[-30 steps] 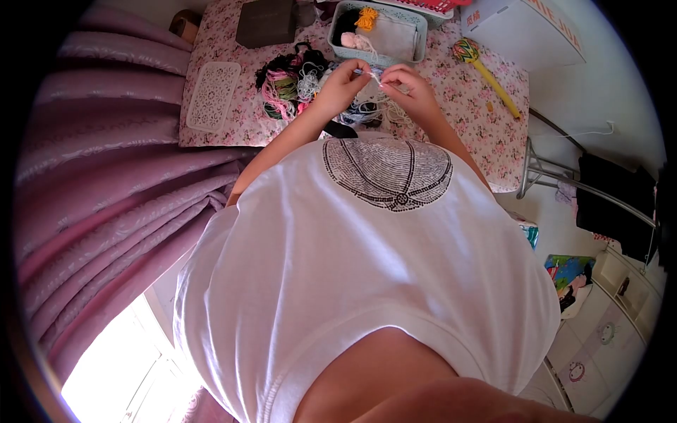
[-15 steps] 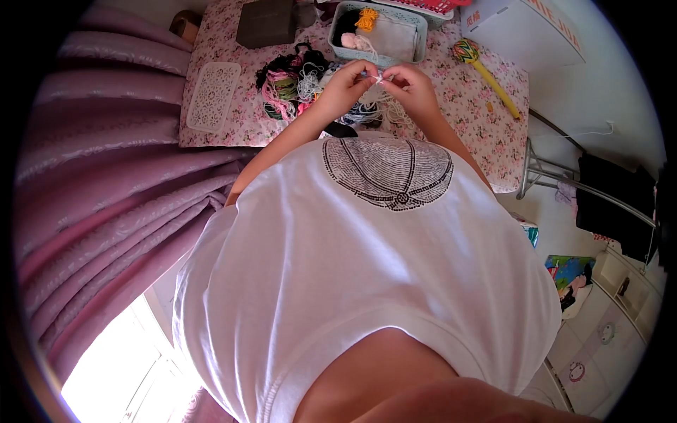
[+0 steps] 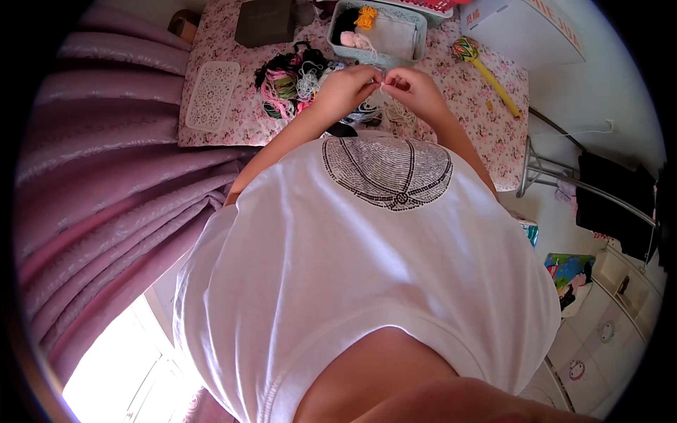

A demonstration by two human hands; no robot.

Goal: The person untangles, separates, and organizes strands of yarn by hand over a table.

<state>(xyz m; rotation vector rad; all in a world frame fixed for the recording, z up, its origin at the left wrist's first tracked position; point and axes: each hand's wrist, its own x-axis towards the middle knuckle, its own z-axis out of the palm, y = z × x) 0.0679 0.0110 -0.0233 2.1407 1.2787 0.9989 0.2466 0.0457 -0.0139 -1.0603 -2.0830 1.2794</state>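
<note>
Both of my hands are raised over the front of the table, fingertips almost meeting. My left hand (image 3: 348,89) pinches thumb against fingers. Facing it, my right hand (image 3: 416,92) pinches in the same way. A bit of white yarn (image 3: 382,86) shows between the fingertips; its exact shape is too small to make out. Beneath my hands lie loose pale strands (image 3: 399,113), partly hidden by them. To the left of my left hand sits a tangled heap of yarn (image 3: 283,86) in black, pink, green and white.
Behind my hands is a light blue basket (image 3: 421,46) holding yarn balls. A dark box (image 3: 264,22) and a white lace-patterned tray (image 3: 212,96) are on the left of the flowered table (image 3: 486,144). On the right lie a yellow-handled stick (image 3: 497,87) and a large white box (image 3: 518,32).
My fingers have drawn in tighter around the white yarn, so less of it shows. The left hand has turned slightly, its back now more toward me.
</note>
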